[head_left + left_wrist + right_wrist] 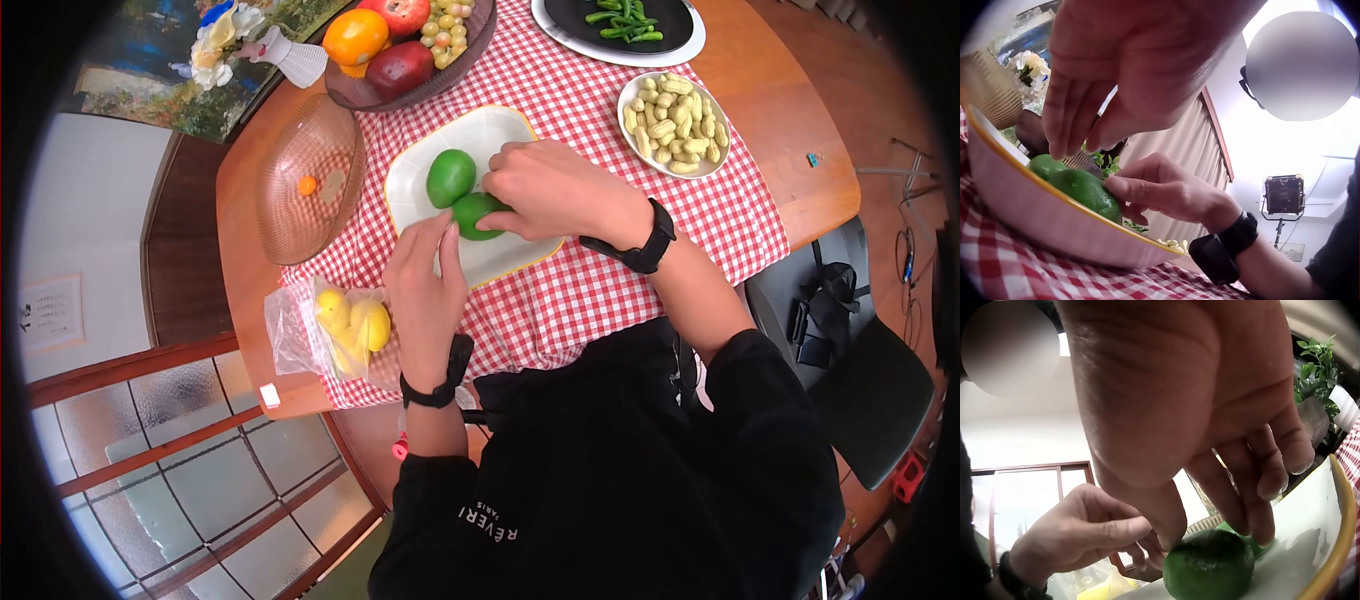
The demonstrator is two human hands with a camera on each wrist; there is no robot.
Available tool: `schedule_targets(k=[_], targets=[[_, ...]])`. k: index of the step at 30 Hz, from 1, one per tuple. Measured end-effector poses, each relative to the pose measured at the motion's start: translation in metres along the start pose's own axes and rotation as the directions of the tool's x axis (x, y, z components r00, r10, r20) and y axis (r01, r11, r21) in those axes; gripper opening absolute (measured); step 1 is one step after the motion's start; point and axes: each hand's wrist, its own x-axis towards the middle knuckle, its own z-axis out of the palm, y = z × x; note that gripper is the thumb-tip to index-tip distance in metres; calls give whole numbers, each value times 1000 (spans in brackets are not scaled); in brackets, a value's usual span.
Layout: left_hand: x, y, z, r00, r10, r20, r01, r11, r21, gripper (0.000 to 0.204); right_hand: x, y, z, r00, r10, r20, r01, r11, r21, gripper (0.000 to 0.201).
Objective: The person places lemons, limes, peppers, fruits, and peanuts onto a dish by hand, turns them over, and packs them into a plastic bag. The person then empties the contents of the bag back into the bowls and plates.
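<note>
The nearer green fruit [473, 213], likely firm and slippery, is being pinched at its sides by the right hand [560, 190]; the left hand's [425, 283] grip cannot be told.

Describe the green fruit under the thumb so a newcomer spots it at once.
On the checked cloth sits a yellow-rimmed white dish. It holds two green fruits. Take the near fruit, closer to the person, with the thumb of the right hand on it; the far fruit lies beyond.
</note>
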Motion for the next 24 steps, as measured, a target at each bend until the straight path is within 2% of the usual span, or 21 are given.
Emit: schedule_targets(k=[2,4,6,9,12,14,16,18,20,22,24], targets=[[13,-3,0,1000,7,-23,-7,1000,-3,14,2,-4,2,1000,-20,12,20,1000,-3,38],[27,-4,0,996,40,-80,-50,991,-125,13,2,-6,-2,999,4,39,-4,1000,0,39],[39,-13,3,992,19,-121,-39,986,-161,12,3,-5,2,999,-37,14,37,999,-12,38],[52,-32,15,962,-102,-254,-2,925,-380,6,5,-6,2,1000,-26,-4,26,999,44,41],[60,-49,22,946,-139,-293,-21,876,-482,6,6,-7,1,999,-12,-37,14,998,57,46],[58,-37,11,945,-134,-299,-32,871,-490,9,6,-4,5,998,-45,-47,47,998,44,53],[37,-10,-7,966,-24,-258,-69,935,-347,15,5,-7,4,993,-47,-113,51,998,36,49],[-3,16,-14,972,33,-233,-112,934,-338,19,6,-10,5,994,-41,-104,46,998,39,49],[-49,32,-30,962,126,-243,-171,969,-176,19,4,-10,3,995,-40,-92,45,998,49,49],[-108,21,-52,944,180,-276,-188,982,-5,25,4,-5,6,993,-61,-102,64,997,30,49],[-156,-3,-73,898,217,-383,-113,954,276,41,4,-3,9,989,-91,-113,93,996,15,48]])
